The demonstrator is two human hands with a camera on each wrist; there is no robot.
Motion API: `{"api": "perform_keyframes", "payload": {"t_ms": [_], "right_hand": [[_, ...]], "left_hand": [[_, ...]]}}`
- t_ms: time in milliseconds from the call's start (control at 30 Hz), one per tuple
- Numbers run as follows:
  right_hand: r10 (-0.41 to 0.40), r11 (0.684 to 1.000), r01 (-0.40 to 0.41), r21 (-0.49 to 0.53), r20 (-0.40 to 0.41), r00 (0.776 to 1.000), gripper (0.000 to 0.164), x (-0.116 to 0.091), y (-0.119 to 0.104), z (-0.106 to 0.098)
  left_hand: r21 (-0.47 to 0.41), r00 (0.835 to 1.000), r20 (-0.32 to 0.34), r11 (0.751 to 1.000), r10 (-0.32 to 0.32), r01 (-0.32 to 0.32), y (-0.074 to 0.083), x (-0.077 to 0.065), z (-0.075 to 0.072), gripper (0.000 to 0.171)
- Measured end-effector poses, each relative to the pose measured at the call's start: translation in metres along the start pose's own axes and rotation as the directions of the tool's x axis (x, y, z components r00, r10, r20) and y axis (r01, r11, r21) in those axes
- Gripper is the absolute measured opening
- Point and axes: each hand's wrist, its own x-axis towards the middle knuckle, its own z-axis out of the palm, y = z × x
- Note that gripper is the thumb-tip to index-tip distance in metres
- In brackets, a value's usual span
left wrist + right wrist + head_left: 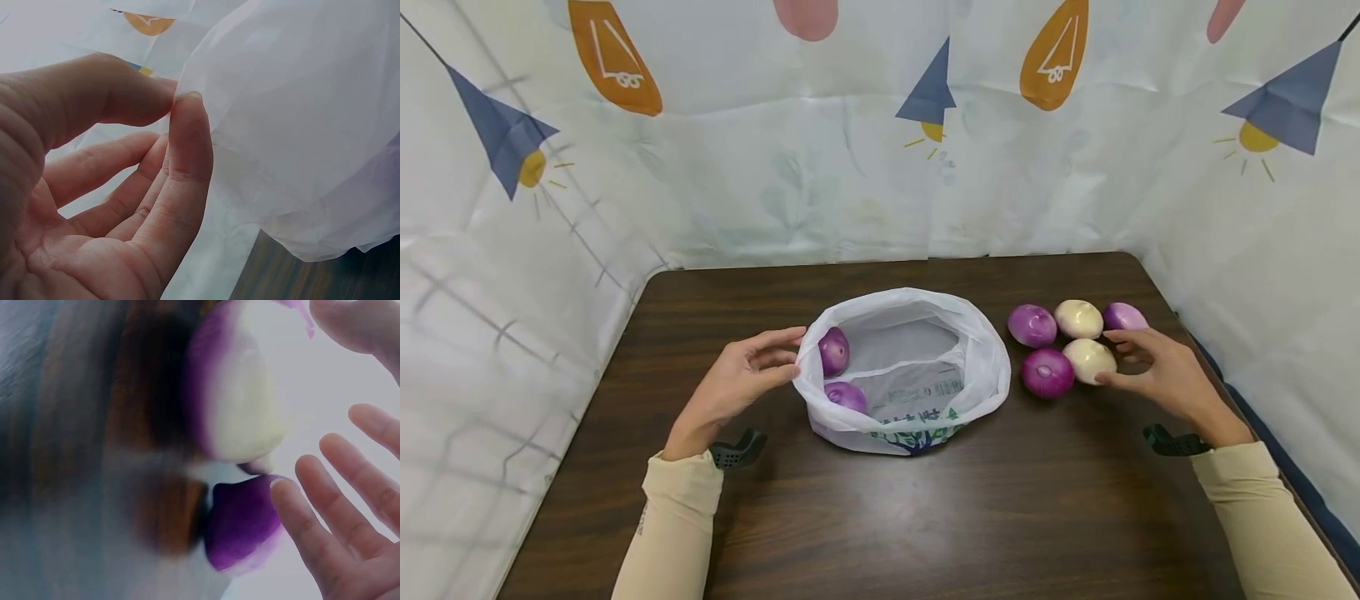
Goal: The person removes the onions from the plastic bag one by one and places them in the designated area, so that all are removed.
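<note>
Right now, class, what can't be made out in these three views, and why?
Head view: lower part of the rightmost round purple onion, hidden by the right hand.
Head view: underside of the nearer round purple onion inside the white plastic bag, hidden by its near side.
Left wrist view: the purple shape, blurred by the bag's film.
Right wrist view: top of the pale, purple-edged round onion, cut off by the upper edge.

Brown table (1000, 533) beneath left hand (737, 379) and right hand (1161, 375); white sheeting (715, 179) beyond and beside both, blue lamp prints (931, 92); soft glare (904, 504) nearer, between.
</note>
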Motion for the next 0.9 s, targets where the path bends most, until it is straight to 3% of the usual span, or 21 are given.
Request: {"api": "perform_keyframes", "payload": {"t_ms": [367,667,900], "right_hand": [[-0.068,0.996,0.073,0.057,-0.087,0.994,0.058,0.015,-0.026,-0.001],[-0.048,0.983,0.058,0.174,-0.062,0.997,0.06,0.025,-0.048,0.003],[-0.147,0.967,0.169,0.189,-0.128,0.981,0.06,0.039,-0.064,0.015]], "left_hand": [[-0.023,1.0,-0.009,1.0,-0.005,0.005,-0.003,0.0,0.0,0.058],[0.008,1.0,-0.012,1.0,-0.016,0.017,-0.002,0.0,-0.001,0.058],[-0.001,1.0,-0.018,1.0,-0.022,0.022,-0.002,-0.001,-0.001,0.058]]}}
